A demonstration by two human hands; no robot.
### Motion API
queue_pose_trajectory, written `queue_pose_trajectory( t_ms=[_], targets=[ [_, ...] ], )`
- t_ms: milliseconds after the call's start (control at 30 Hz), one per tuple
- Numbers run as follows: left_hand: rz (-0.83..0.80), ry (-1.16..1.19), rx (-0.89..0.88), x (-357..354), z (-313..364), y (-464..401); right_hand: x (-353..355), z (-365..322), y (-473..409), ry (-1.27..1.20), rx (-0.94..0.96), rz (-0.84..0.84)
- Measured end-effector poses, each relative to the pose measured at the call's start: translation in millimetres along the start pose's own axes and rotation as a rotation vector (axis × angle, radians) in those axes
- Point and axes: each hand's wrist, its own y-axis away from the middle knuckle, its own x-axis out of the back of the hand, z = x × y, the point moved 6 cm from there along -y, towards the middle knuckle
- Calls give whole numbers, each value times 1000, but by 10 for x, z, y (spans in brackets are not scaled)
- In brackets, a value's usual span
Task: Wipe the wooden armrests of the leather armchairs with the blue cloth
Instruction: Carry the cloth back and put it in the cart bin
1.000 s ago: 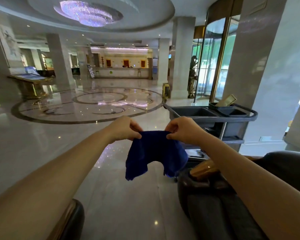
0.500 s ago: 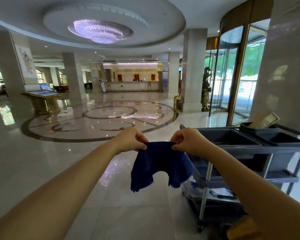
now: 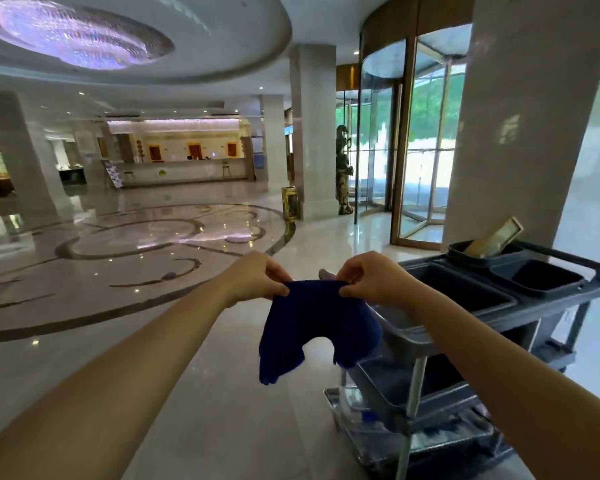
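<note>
Count: two bare hands, one cloth, one cart in view; any armchair lies outside the frame.

The left hand [image 3: 257, 277] and the right hand [image 3: 369, 277] are raised side by side at mid-frame, both arms extended forward. Each hand has its fingers closed in a pinch on the top edge of the blue cloth [image 3: 317, 325], the left at the cloth's upper left corner, the right at its upper right corner. The cloth hangs free in the air between and below the hands, above the floor [image 3: 205, 393] and touching nothing else.

Condition of the cloth: deep blue, soft and limp, with a fuzzy pile. The top edge is pulled fairly level between the two grips. The lower edge sags unevenly into two lobes with an arched gap between them; the left lobe hangs lower than the right. No stains can be made out.

A grey service cart [image 3: 499, 306] stands to the right, just behind the right forearm. Its top level holds three dark tubs, one large and two smaller; a flat tan object leans in the farthest tub. The lower shelves carry blurred items that cannot be identified.
</note>
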Motion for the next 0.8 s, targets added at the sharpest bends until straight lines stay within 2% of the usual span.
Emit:
queue_pose_trajectory(
  t_ms=[267,467,800],
  targets=[
    [-149,-68,-128,-15,47,-1932,357,1048,-988,86,-185,99],
    [-252,-59,-236,-471,89,-3345,586,2114,-1483,124,-314,142],
    [-395,-19,-347,-1332,204,-5016,787,3535,-1873,130,-544,211]
  ],
)
